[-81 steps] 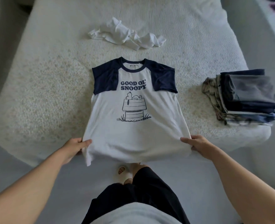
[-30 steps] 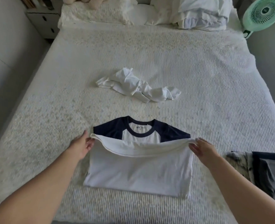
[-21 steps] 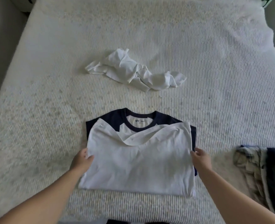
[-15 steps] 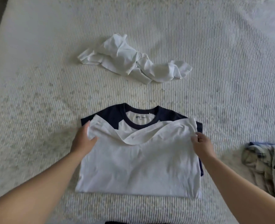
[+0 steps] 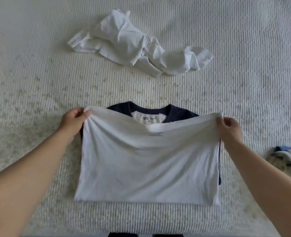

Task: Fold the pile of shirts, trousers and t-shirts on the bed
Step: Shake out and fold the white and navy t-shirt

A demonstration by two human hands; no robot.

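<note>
white cotton t-shirt with navy raglan sleeves [image 5: 148, 161] | hem lifted again since half a second ago | left hand [image 5: 73, 121], right hand [image 5: 230, 129] pinching hem corners | fold being realigned | crumpled white garment [image 5: 137, 47] unfolded

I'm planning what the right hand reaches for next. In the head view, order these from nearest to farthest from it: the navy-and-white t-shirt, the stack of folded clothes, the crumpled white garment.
1. Navy-and-white t-shirt: the right hand pinches its hem corner.
2. Stack of folded clothes: at the right edge, just below the hand.
3. Crumpled white garment: up the bed, toward the left.
</note>
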